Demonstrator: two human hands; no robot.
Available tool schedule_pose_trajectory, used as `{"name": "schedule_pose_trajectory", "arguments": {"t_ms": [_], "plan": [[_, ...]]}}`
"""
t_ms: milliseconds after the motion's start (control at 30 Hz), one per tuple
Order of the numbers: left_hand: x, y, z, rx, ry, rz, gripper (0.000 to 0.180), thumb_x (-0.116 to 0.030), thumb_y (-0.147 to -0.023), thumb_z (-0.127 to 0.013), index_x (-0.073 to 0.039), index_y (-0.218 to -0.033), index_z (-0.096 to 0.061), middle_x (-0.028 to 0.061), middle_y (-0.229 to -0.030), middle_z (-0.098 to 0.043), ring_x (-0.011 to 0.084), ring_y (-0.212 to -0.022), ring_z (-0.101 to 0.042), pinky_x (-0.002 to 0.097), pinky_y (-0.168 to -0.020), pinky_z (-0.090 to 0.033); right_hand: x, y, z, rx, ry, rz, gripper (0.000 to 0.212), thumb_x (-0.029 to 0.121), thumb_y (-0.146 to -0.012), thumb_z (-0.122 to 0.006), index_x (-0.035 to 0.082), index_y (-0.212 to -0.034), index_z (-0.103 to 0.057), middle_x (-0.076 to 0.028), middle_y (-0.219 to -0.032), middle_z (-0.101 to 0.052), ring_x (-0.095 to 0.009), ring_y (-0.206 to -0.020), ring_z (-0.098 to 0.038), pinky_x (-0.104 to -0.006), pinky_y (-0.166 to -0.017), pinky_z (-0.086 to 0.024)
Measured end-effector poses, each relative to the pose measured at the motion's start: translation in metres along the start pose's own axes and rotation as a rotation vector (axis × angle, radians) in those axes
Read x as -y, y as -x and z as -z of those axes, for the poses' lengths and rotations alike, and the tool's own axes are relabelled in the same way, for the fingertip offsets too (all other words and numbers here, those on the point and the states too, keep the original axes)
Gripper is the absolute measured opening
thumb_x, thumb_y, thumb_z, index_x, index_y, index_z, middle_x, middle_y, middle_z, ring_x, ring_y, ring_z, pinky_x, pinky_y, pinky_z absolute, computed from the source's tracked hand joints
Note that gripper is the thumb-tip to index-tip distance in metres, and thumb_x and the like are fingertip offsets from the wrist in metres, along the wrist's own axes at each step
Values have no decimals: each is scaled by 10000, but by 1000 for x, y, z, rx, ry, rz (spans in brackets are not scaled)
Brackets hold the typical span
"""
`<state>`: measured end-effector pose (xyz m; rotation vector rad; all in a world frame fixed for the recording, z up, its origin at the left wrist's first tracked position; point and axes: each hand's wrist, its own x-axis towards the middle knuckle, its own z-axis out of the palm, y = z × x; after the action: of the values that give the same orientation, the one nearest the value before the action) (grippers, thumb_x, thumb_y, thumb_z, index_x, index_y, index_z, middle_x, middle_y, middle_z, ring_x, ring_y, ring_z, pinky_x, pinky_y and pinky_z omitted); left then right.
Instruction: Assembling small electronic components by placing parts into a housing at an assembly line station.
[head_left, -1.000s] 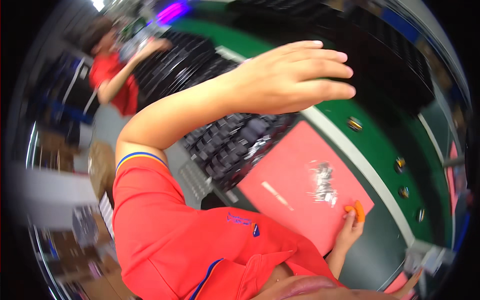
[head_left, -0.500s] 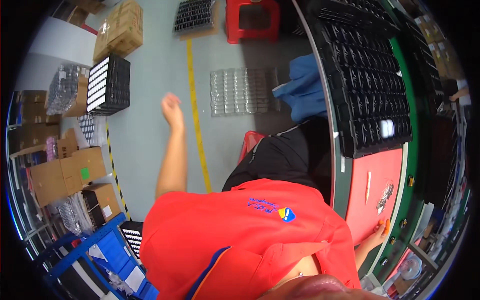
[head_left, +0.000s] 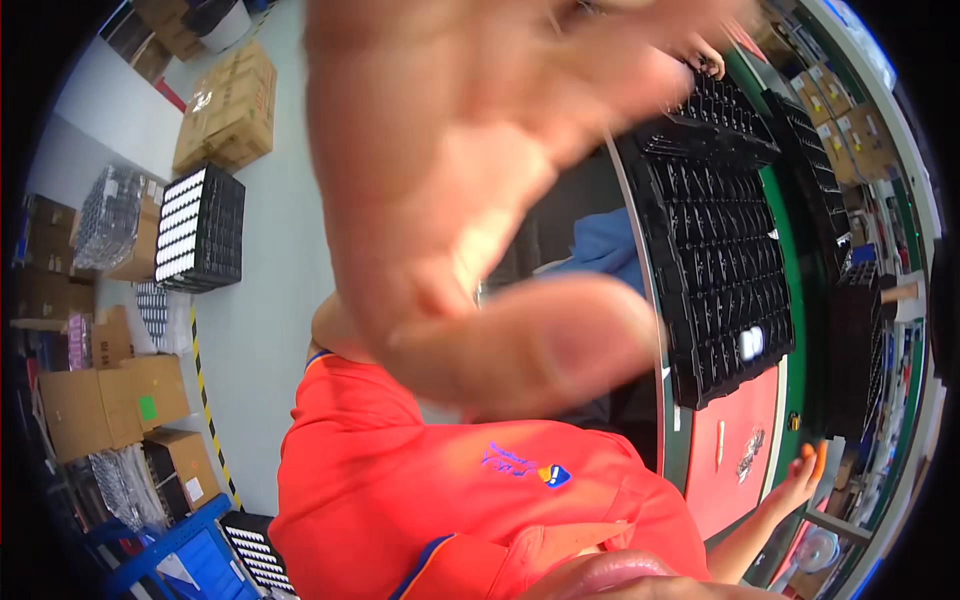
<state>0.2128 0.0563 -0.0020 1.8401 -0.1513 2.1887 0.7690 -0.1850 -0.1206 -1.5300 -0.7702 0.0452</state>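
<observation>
My left hand (head_left: 440, 190) is raised very close to the camera, large and blurred. Its thumb stands apart from the fingers and nothing shows in it; the fingertips run out of the top of the picture. Over the right side of the bench, past the edge of a red mat (head_left: 705, 490), my right hand (head_left: 795, 487) is held out with fingers apart and orange covers on fingertips. No object is visible in it. On the mat lie a thin light-coloured stick (head_left: 720, 443) and a small heap of metallic pieces (head_left: 750, 455).
Black compartment trays (head_left: 715, 270) stand on the bench beyond the mat. Another person's hand (head_left: 708, 58) is by the far trays. Blue cloth (head_left: 605, 245) hangs beside the bench. Stacked trays (head_left: 205, 225), cartons (head_left: 228, 110) and a blue frame (head_left: 165, 550) stand at left.
My left hand has come up from over the floor to right before the camera, hiding much of the middle. My right hand has moved off the mat's edge to the right. The view has shifted.
</observation>
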Motion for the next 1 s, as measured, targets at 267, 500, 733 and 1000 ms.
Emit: {"name": "schedule_pose_trajectory", "arguments": {"t_ms": [267,500,733,1000], "plan": [[73,-27,-30,191,599,137,811,-32,-815,-509,-74,-1489,-59,161,-1458,-321,261,-1284,-405,409,-1067,-322,51,-47,-120,257,-111,38,293,134,-955,-521,12,-1218,-562,-32,-904,-648,-24,-642,-470,-160,-612,-397],[96,-12,-63,316,958,424,783,-31,-847,-500,-76,-1492,-58,144,-1444,-346,231,-1256,-430,394,-1064,-323,23,-66,-132,182,21,-5,308,165,-949,-533,23,-1221,-567,-13,-897,-634,-30,-660,-446,-158,-616,-364],[52,16,-61,242,855,809,614,-35,-892,-472,-69,-1458,-236,102,-1288,-482,181,-1148,-498,356,-1025,-369,22,-48,-116,306,35,-22,350,205,-964,-517,47,-1275,-541,10,-942,-629,-13,-663,-397,-152,-631,-346],[26,161,-21,-28,398,1314,303,-45,-928,-446,-20,-1225,-503,65,-1045,-572,135,-962,-557,297,-903,-441,0,-44,-136,393,5,-54,360,214,-962,-521,29,-1271,-534,-7,-952,-641,-16,-658,-402,-160,-621,-351]]}}
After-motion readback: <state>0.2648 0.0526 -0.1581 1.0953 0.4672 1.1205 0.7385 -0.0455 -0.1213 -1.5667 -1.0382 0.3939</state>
